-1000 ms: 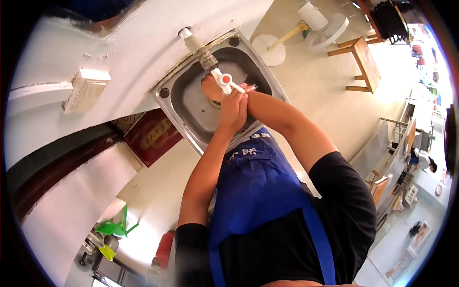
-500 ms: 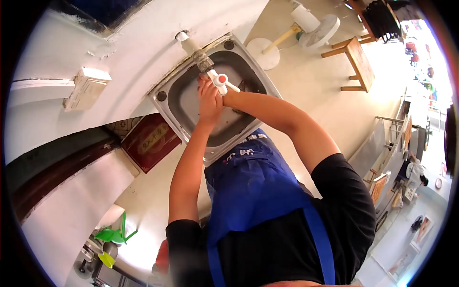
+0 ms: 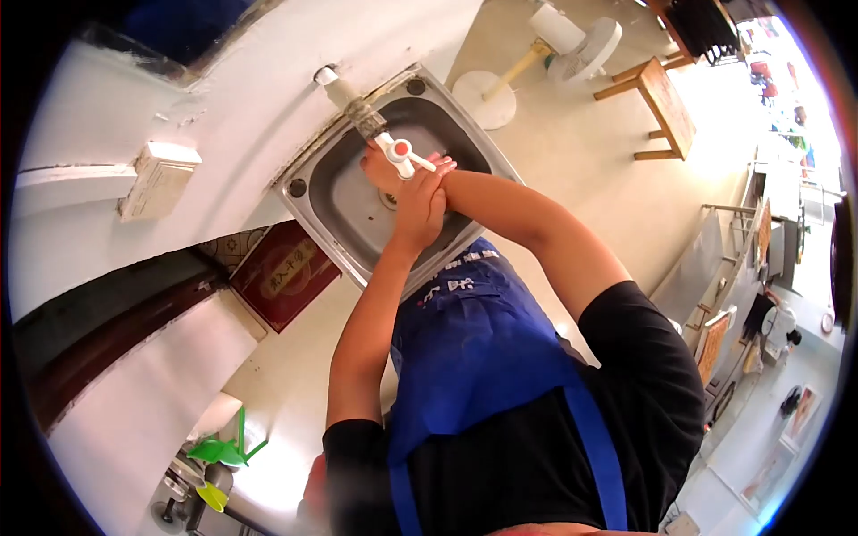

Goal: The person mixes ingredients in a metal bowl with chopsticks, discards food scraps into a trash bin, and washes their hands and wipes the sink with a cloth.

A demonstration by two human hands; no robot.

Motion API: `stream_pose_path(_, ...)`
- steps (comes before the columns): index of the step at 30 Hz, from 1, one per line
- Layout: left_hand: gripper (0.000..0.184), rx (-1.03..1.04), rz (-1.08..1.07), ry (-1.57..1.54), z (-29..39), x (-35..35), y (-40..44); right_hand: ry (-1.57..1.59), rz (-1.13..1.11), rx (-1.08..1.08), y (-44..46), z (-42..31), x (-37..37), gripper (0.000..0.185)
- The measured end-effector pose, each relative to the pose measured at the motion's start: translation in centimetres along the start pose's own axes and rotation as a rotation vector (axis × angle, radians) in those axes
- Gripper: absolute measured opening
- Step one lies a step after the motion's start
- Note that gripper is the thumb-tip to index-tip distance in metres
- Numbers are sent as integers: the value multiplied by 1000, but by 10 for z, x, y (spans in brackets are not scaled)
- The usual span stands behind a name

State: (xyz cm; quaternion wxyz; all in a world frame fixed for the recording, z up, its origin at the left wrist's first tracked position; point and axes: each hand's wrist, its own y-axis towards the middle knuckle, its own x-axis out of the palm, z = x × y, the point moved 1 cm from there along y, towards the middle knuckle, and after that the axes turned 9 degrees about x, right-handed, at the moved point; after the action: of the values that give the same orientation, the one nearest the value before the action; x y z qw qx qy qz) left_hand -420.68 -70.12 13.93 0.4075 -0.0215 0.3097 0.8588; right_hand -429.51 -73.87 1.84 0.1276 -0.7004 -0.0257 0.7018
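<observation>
A white tap with a red-centred handle sticks out over a steel sink. My left hand is wrapped over my right wrist just below the tap, its fingertips showing beside the handle. Under the spout, over the basin, is my right hand; the tap and my left hand partly cover it, and its fingers cannot be made out clearly. A blue apron hangs against the sink's near edge.
A white fan on a round base stands beyond the sink, near a wooden stool. At left are a wall box and a red sign. A green item is at lower left. Another person is far right.
My left hand has slid from over my right hand onto the right wrist, moving to the right. More of my right hand shows under the tap. The view has shifted slightly.
</observation>
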Motion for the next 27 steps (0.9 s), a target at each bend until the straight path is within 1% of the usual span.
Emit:
stream_pose_path(2, 40, -40, 12, -38, -9, -4, -7, 253, -78, 43, -11, 0, -20, 36)
stream_pose_path(4, 40, 71, -22, 216, -43, -23, -12, 450, -116, 76, -25, -3, -31, 40)
stream_pose_path(5, 43, 69, -43, 295, -60, -24, -15, 511, -135, 85, -33, -5, -35, 41)
stream_pose_path(6, 43, 69, -44, 297, -56, -19, -18, 564, -157, 95, -41, -6, -41, 43)
stream_pose_path(8, 48, -124, -172, 222, -45, -6, -20, 686, -199, 109, -56, -7, -60, 46)
stream_pose_path(9, 45, -83, -158, 206, -28, -6, -14, 757, -216, 143, -71, -3, -76, 48)
stream_pose_path(10, 44, 1, -162, 148, -6, 4, -7, 821, -228, 189, -87, 10, -99, 50)
stream_pose_path(11, 44, 75, -96, 193, -7, 1, -13, 897, -274, 239, -106, 26, -131, 51)
stream_pose_path(14, 37, -224, 26, -78, -60, -12, -33, 1136, -415, 484, -192, 58, -243, 57)
stream_pose_path(15, 36, -176, 109, -107, -68, -15, -26, 1213, -453, 555, -210, 52, -264, 58)
stream_pose_path(16, 38, 102, 46, 239, -74, -20, -17, 1241, -378, 561, -206, 44, -243, 57)
stream_pose_path(18, 44, -34, 70, 142, -84, -24, -24, 1246, -264, 566, -178, 30, -189, 56)
stream_pose_path(19, 44, -6, 49, 135, -84, -20, -19, 1242, -216, 582, -159, 24, -162, 55)
stream_pose_path(21, 49, -773, 312, -282, -94, -8, -17, 1225, -129, 622, -119, 12, -113, 53)
stream_pose_path(22, 49, -763, 298, -287, -94, 0, -12, 1210, -93, 652, -102, 7, -94, 52)
stream_pose_path(24, 47, -541, 303, -93, -102, 7, -8, 1188, -21, 719, -71, -3, -65, 51)
stream_pose_path(25, 47, -542, 297, -97, -110, 13, -13, 1169, 11, 756, -57, -11, -52, 50)
stream_pose_path(26, 46, -570, 248, -96, -126, 18, -18, 1146, 54, 804, -47, -17, -42, 49)
stream_pose_path(27, 46, -597, 194, -95, -142, 21, -23, 1088, 140, 868, -33, -23, -35, 48)
